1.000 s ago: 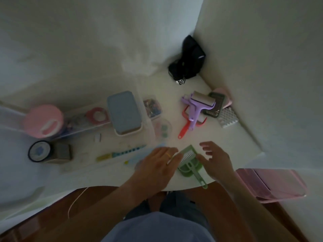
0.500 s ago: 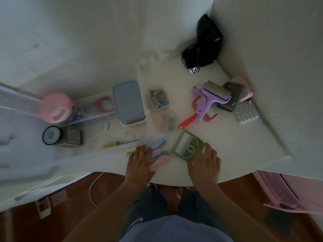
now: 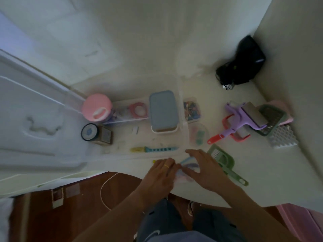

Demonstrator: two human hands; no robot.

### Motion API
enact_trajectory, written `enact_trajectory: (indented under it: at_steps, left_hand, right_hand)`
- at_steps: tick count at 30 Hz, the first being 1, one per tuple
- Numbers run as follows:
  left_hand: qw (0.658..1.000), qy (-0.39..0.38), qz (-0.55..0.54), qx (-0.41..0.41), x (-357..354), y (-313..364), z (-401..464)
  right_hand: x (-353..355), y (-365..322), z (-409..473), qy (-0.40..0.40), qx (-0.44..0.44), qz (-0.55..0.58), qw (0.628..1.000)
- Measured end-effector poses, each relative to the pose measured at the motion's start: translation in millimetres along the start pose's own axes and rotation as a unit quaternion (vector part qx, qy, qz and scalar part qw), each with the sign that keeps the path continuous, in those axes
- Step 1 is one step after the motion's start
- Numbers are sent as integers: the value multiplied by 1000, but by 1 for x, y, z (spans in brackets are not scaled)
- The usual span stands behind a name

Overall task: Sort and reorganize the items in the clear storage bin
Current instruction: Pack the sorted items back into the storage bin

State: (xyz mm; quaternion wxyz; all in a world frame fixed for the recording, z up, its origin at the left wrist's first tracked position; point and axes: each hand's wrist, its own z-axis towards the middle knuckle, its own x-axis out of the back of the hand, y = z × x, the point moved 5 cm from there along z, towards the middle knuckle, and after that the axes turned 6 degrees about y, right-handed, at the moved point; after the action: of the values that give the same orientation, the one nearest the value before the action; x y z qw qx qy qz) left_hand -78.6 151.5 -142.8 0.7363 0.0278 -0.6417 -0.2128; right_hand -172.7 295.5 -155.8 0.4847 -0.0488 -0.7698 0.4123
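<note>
Two hands work at the near edge of the white counter [image 3: 262, 172], just outside the front wall of the clear storage bin [image 3: 181, 109]. The bin is a transparent, thin-walled plastic box; it holds a rounded-rectangular blue-lidded box [image 3: 163, 110], a round pink lid [image 3: 97, 107], a pink ring-shaped item [image 3: 138, 110], a black round tin [image 3: 89, 132] and a long yellow-and-teal strip [image 3: 153, 149].

To the right of the bin on the counter lie a small clear case of coloured bits [image 3: 191, 110], a purple lint roller [image 3: 244, 117] across a red-handled tool [image 3: 216, 137], a dark green perforated basket [image 3: 271, 119], a white waffle-textured pad [image 3: 283, 138] and a flat green slotted scoop [image 3: 225, 163].

Compared with half a second ago, the right hand [image 3: 206, 172] has left the green scoop and moved left to the bundle of thin pastel sticks [image 3: 187, 163], where the left hand [image 3: 162, 173] meets it.

Both hands lie palm-down, fingertips converging on the bundle. The fingers touch it, but motion blur hides whether either hand actually grips it. The left hand wears a yellow ring.
</note>
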Motion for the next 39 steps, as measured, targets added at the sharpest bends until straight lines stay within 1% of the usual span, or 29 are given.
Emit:
enact_trajectory:
  at_steps: [2, 3, 5, 6, 7, 9, 11, 12, 13, 15, 16, 19, 21, 22, 24, 26, 28, 29, 30, 31, 32, 33, 34, 36, 37, 39]
  left_hand:
    - [999, 48, -6, -21, 41, 7, -6]
    - [997, 72, -6, -31, 64, 9, -8]
    - [994, 100, -1, -40, 109, 10, -12]
    - [994, 103, -2, -30, 132, 8, -12]
    - [995, 104, -2, -6, 152, 0, -12]
    - [992, 116, 6, 46, 188, -27, -7]
    - [985, 157, 26, 71, 216, -63, 4]
    - [980, 171, 20, 98, 225, -86, 10]
    - [977, 164, -3, 137, 230, -112, 17]
    - [973, 113, -47, 194, 231, -164, 32]
    - [970, 85, -60, 220, 230, -188, 40]
    - [944, 14, -110, 309, 224, -250, 55]
    - [934, -8, -138, 330, 217, -273, 61]
    - [931, -5, -148, 334, 213, -280, 64]
    - [916, 46, -185, 353, 205, -288, 70]
    - [883, 132, -259, 368, 193, -281, 80]
    - [853, 224, -297, 367, 176, -265, 89]
    - [846, 252, -295, 366, 165, -253, 93]
    - [844, 261, -285, 372, 152, -239, 95]
    - [846, 254, -276, 379, 138, -224, 96]
    - [854, 231, -271, 380, 123, -209, 97]
    - [863, 198, -277, 374, 108, -196, 99]
    - [869, 160, -294, 365, 93, -187, 100]
    - [875, 96, -319, 351, 71, -177, 104]
    - [883, 83, -311, 342, 64, -176, 106]
    - [906, 95, -265, 316, 59, -175, 109]
  right_hand:
    - [29, -25, 3, 2, 38, -36, 999]
    - [44, -41, 4, -10, 51, -39, 998]
    - [72, -80, 5, -40, 74, -18, 996]
    - [84, -101, 8, -44, 89, 5, 995]
    - [95, -121, 13, -31, 102, 28, 994]
    - [110, -153, 34, 25, 109, 65, 992]
    - [110, -177, 64, 72, 116, 75, 988]
    - [104, -187, 82, 81, 116, 75, 987]
    - [95, -195, 100, 82, 116, 66, 988]
    - [75, -204, 139, 72, 110, 44, 990]
    - [65, -205, 158, 63, 92, 39, 993]
    - [48, -202, 204, 49, 24, 46, 997]
    - [46, -203, 221, 61, -1, 63, 996]
    - [47, -204, 225, 68, -10, 66, 995]
    - [53, -202, 225, 97, -40, 66, 992]
    - [62, -188, 210, 163, -104, 83, 978]
    - [67, -168, 180, 247, -174, 105, 948]
    - [66, -161, 162, 291, -197, 113, 929]
    - [62, -156, 146, 334, -210, 123, 911]
    - [54, -152, 133, 369, -218, 134, 893]
    - [45, -150, 125, 394, -221, 144, 880]
    - [34, -147, 122, 400, -227, 145, 876]
    - [23, -144, 122, 387, -236, 136, 881]
    - [8, -137, 127, 320, -259, 81, 908]
    - [8, -136, 129, 295, -256, 23, 920]
    - [15, -138, 128, 290, -216, -115, 925]
